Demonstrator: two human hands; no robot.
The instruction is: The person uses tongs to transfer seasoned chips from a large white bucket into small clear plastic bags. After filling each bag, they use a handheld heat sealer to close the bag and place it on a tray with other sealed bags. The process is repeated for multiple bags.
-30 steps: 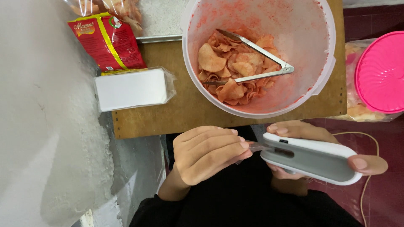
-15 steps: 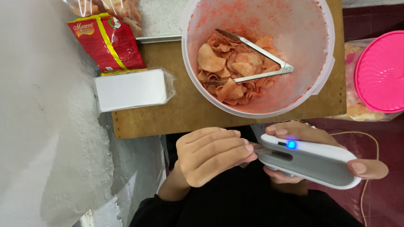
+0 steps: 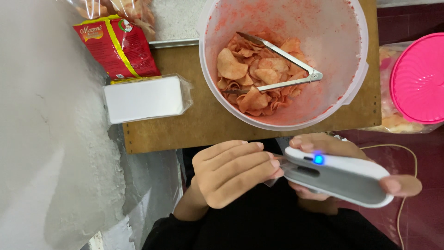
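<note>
In the head view, a white and grey handheld sealer (image 3: 340, 178) with a small blue light lit on its top is being gripped by the right hand (image 3: 333, 166), the fingers being wrapped under its body and the thumb being laid along its far end at the right. The left hand (image 3: 231, 171) is being held just beside the sealer's near end, its fingers curled together and pressed toward the sealer's mouth, where a thin edge of clear plastic film (image 3: 273, 178) is being pinched; what the film belongs to cannot be told, since it is being hidden by the fingers. Both hands are being held low over dark clothing, in front of the near edge of a wooden table (image 3: 208, 125). On the table, directly beyond the hands, a large translucent round tub (image 3: 356, 88) is being occupied by reddish-orange chips (image 3: 252, 78), and metal tongs (image 3: 277, 62) are being rested across the chips with their joined end toward the right. To the left of the tub, a white block wrapped in clear plastic (image 3: 143, 98) is being kept flat on the table, and beyond it a red and yellow snack packet (image 3: 115, 46) is being leaned against a pale rough wall (image 3: 41, 115). At the right edge, well apart from the hands, a pink ribbed lid (image 3: 418, 76) is being rested on a clear bag of chips (image 3: 393, 120). A thin cord (image 3: 407, 185) is being trailed down the right side near the right hand.
</note>
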